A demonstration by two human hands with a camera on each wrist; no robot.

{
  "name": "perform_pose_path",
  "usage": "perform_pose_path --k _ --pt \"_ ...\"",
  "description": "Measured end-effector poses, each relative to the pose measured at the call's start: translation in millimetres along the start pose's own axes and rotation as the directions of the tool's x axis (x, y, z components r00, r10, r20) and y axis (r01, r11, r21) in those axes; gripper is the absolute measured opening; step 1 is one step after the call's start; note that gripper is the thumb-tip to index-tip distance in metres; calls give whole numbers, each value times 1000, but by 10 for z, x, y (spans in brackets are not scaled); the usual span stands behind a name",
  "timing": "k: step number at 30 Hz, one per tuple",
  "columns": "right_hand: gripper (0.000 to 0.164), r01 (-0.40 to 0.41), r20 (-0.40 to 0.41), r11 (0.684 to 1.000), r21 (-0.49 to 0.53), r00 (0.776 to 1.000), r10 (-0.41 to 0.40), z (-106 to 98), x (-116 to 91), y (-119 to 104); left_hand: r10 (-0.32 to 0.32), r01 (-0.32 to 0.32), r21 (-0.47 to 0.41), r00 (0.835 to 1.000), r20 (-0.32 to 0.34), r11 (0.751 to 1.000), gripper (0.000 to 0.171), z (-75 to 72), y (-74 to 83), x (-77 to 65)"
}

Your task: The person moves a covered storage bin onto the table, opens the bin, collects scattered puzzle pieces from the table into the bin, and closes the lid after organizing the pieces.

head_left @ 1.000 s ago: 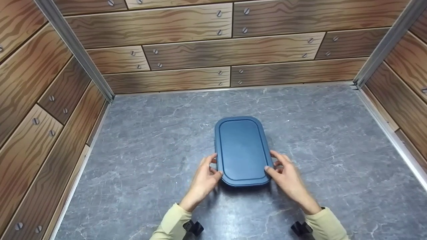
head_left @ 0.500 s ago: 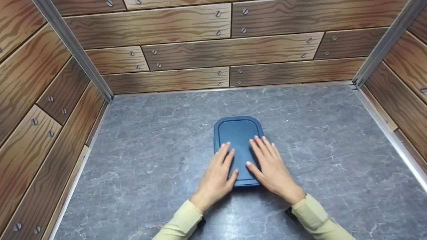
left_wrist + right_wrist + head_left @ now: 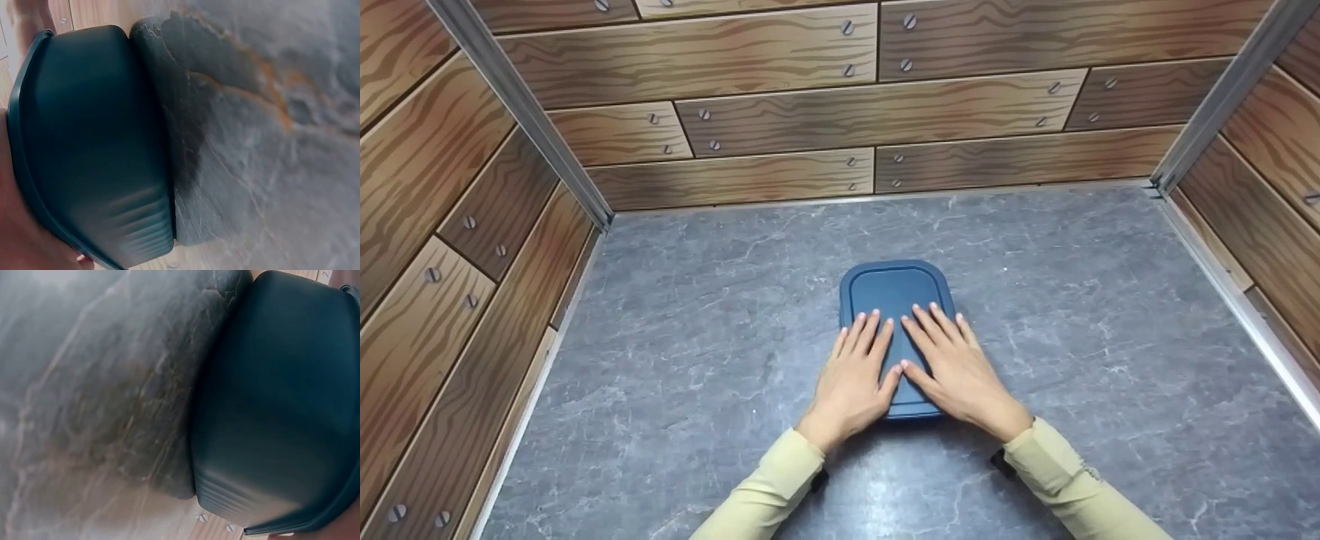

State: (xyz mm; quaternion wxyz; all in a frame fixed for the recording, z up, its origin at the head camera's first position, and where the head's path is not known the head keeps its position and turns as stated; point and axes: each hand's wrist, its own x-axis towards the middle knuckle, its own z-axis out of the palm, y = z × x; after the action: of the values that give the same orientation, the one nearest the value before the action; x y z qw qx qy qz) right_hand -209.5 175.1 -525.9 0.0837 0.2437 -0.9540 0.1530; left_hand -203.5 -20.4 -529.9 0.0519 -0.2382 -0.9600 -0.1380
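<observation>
A blue rectangular lidded container (image 3: 896, 289) with rounded corners stands on the grey marbled surface, its long side pointing away from me. My left hand (image 3: 855, 379) lies flat over the left half of the lid, fingers straight and spread. On the right half rests my right hand (image 3: 956, 367), also with straight fingers. The two thumb tips meet near the lid's middle. Both wrist views show the container's dark side wall (image 3: 95, 135) with ridges toward one end and the lid rim along its top. Parts of the lid are hidden beneath the hands.
The marbled surface (image 3: 697, 337) is bounded by wood-patterned panels (image 3: 780, 120) at the back and both sides. Grey metal posts (image 3: 532, 127) stand in the back corners, and pale strips run along the side edges.
Both hands have let go of the container's near side edges and moved inward onto the lid, where they now lie flat with thumbs together. The container has stayed in place.
</observation>
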Motion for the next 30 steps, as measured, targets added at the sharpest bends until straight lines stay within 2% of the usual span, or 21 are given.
perform_pose_path --k 8,13,20,30 --pt "63 -24 39 999 25 999 23 -19 4 17 13 -14 23 999 33 1000 61 -32 1 5" --pt "65 -55 22 996 76 998 54 -30 78 97 -29 29 1 998 49 1000 61 -66 -41 84" --pt "64 -69 13 986 154 998 68 -19 290 250 -100 100 -62 995 5 993 60 -31 -167 287" --pt "64 -85 37 992 99 996 82 18 665 385 -155 153 -91 988 -22 984 61 -4 -331 656"
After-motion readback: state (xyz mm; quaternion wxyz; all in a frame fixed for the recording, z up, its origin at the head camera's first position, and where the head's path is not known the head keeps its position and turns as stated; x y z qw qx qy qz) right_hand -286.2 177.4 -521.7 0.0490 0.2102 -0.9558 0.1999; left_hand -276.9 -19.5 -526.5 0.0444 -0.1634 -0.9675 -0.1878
